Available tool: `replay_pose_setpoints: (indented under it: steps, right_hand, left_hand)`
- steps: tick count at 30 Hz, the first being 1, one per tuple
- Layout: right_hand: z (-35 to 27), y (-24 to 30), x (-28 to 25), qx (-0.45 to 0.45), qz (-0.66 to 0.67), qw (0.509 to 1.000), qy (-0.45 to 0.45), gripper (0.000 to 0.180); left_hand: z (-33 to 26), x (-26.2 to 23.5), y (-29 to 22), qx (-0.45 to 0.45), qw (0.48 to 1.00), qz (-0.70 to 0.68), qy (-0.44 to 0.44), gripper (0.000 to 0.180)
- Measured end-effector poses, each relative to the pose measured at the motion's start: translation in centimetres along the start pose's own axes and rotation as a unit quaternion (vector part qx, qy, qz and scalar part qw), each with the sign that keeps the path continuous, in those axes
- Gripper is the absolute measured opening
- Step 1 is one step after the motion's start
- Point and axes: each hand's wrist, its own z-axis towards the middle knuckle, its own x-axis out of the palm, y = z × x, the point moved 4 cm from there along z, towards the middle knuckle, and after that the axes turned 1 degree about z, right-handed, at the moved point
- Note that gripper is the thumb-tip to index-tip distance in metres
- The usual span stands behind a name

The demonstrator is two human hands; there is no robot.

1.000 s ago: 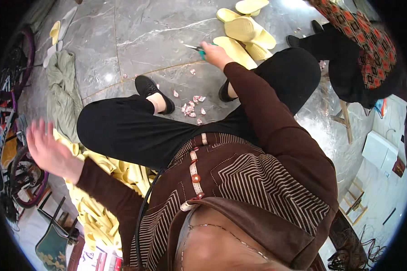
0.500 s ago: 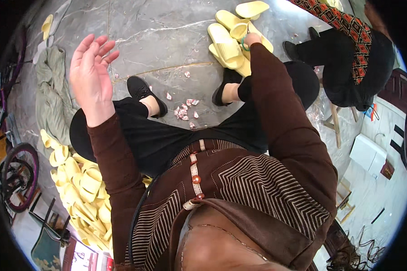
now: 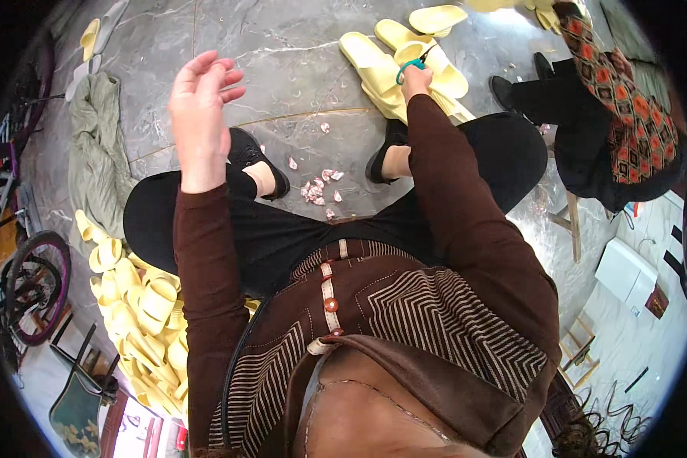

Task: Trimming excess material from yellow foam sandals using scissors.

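Our right hand [image 3: 417,79] grips teal-handled, dark-bladed scissors [image 3: 412,64], pale-yellow slippers [image 3: 449,81] beside it; our left hand [image 3: 200,122] apart, fingers loosely curled.

grey veined floor [image 3: 282,84] with thin seams; green chair [image 3: 76,416] at lower left; wooden stool [image 3: 575,229] at right; bright glare [image 3: 504,20] above.

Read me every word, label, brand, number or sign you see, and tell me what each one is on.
No text can be read.
White-and-red item, lower left: markings too small and blurred.
Yellow slippers by the right hand: no legible lettering.
Teal-handled scissors in that hand: no legible lettering.
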Motion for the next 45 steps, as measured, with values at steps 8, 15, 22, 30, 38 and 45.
replay_pose_setpoints:
  steps: [8,15,22,30,38,45]
  right_hand:
    - [-11.7,6.5,5.4,-0.184,0.031,0.978,0.094,0.041]
    - [-20.7,10.9,4.8,-0.040,0.086,0.929,0.358,0.044]
    - [-24.5,12.0,4.8,0.008,0.136,0.849,0.511,0.041]
    - [-25.5,13.1,4.3,-0.001,0.135,0.811,0.569,0.038]
    - [-23.9,13.4,3.0,-0.033,0.040,0.869,0.491,0.036]
    - [-24.0,12.4,1.7,-0.273,-0.346,0.757,0.482,0.040]
  left_hand:
    - [0.8,1.9,6.7,0.011,0.983,0.173,0.055,0.027]
    - [1.8,2.3,14.0,0.179,0.908,0.363,0.108,0.034]
    - [-0.3,1.2,17.0,-0.215,0.953,0.139,0.160,0.037]
    - [-1.9,1.5,16.7,-0.289,0.933,0.033,0.213,0.033]
    - [0.7,0.2,17.1,-0.103,0.977,0.150,0.114,0.021]
    - [1.3,-1.3,14.5,0.031,0.885,0.458,0.083,0.020]
